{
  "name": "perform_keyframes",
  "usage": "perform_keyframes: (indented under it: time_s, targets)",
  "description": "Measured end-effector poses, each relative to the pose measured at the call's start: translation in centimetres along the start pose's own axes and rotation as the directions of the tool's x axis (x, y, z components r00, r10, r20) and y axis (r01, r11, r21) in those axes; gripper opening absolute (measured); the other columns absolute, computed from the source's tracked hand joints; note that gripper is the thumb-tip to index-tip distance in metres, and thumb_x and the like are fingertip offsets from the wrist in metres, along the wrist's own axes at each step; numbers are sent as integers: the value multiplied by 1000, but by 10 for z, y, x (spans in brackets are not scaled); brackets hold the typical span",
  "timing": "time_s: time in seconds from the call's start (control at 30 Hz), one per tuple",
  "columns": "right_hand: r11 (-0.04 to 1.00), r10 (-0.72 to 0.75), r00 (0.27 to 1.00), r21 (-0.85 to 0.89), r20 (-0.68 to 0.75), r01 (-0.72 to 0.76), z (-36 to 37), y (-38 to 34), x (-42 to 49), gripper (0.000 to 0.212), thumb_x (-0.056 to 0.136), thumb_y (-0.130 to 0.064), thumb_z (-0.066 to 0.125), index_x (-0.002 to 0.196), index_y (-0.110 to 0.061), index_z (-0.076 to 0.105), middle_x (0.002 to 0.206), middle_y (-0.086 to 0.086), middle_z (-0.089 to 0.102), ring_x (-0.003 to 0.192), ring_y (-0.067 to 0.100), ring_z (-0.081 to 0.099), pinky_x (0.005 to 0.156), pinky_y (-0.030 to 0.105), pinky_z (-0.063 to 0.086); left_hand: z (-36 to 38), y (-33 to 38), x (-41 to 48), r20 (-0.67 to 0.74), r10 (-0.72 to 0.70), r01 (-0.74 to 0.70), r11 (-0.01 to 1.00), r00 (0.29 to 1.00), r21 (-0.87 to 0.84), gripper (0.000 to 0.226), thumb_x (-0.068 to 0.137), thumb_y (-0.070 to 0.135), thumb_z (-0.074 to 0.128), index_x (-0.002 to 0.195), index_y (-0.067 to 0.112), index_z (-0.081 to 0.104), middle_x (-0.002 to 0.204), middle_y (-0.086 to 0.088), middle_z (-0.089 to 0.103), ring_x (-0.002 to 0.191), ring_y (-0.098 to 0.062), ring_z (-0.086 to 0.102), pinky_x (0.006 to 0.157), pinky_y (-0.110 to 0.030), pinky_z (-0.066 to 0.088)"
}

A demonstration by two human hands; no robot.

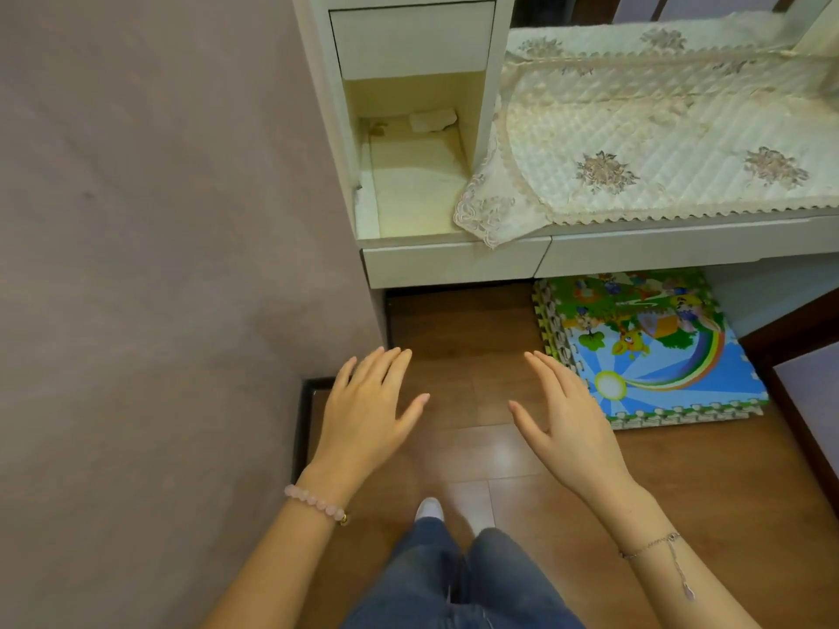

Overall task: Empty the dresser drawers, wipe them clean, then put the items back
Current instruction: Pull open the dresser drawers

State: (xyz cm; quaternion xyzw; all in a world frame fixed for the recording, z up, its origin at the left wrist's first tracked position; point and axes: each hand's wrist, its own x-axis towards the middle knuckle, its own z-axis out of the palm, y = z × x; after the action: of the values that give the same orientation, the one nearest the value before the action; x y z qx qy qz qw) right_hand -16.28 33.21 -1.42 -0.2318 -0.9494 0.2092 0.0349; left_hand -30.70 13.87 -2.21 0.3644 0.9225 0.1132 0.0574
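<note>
A white dresser drawer (411, 261) stands pulled out at the upper middle, its pale bottom mostly bare. At its back lie a crumpled white cloth or tissue (432, 119) and a small brownish object (377, 126). Above it a second drawer front (411, 40) is closed. My left hand (367, 413) and my right hand (567, 417) hover side by side over the wooden floor, below the drawer, fingers straight and spread, holding nothing.
A cream quilted lace cover (658, 138) drapes the dresser top, one corner hanging over the open drawer's right edge. Colourful foam play mats (649, 356) are stacked under the dresser. A mauve wall (159, 220) is on the left. My legs and a white shoe (429, 508) show below.
</note>
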Motion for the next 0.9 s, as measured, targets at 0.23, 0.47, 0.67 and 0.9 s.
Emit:
perform_keyframes:
  time_s: [0.23, 0.47, 0.67, 0.9]
  targets:
    - [999, 10, 1000, 31, 10, -10, 2, 8, 72, 61, 90, -40, 50, 144, -19, 30, 148, -1, 34, 137, 14, 30, 110, 30, 28, 7, -13, 58, 29, -4, 4, 1000, 1000, -2, 60, 93, 55, 33, 144, 23, 29, 148, 5, 36, 140, -12, 24, 116, -35, 16]
    - [999, -22, 998, 46, 67, 18, 10, 27, 143, 62, 90, -41, 50, 144, -19, 29, 149, 0, 33, 138, 14, 28, 112, 31, 27, 10, -15, 121, 57, -23, 22, 1000, 998, 7, 59, 93, 51, 35, 143, 21, 31, 147, 3, 37, 139, -13, 25, 116, -35, 17]
    - [997, -61, 993, 59, 96, 55, 13, 45, 203, 60, 89, -36, 54, 141, -13, 35, 145, 5, 40, 135, 19, 35, 110, 31, 27, 9, -19, 181, 73, -57, 56, 998, 996, 14, 57, 93, 48, 41, 140, 17, 38, 144, -1, 42, 136, -17, 33, 114, -36, 21]
    - [995, -77, 989, 78, 125, 67, 27, 50, 241, 59, 89, -34, 56, 140, -10, 38, 142, 8, 43, 133, 21, 38, 109, 33, 30, 15, -32, 220, 89, -73, 73, 997, 993, 3, 57, 92, 45, 46, 138, 13, 41, 141, -5, 45, 133, -20, 37, 113, -36, 23]
